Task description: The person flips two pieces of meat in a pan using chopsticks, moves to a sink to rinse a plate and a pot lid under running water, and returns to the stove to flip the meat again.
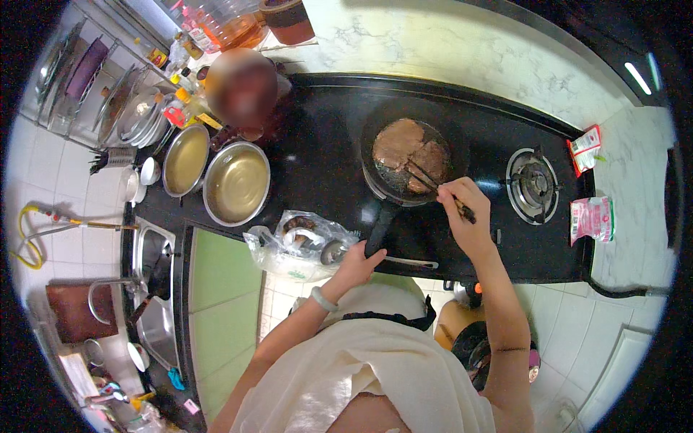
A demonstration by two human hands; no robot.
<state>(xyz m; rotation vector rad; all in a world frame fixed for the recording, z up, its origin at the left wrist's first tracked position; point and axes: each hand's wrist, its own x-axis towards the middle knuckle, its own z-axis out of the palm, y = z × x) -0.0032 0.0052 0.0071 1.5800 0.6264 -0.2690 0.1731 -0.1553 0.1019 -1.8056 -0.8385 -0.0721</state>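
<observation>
A dark frying pan sits on the stove at the middle, with browned slices of meat in bubbling liquid. My right hand grips a pair of dark chopsticks, whose tips touch the meat near the pan's middle. My left hand, with a pale bangle at the wrist, is closed around the end of the pan's black handle. Just left of that hand lies a clear plastic bag with dark round items inside, at the counter's front edge.
Two metal bowls of yellowish liquid stand on the left. A bare gas burner and two packets are on the right. The sink lies far left, below bottles and a dish rack.
</observation>
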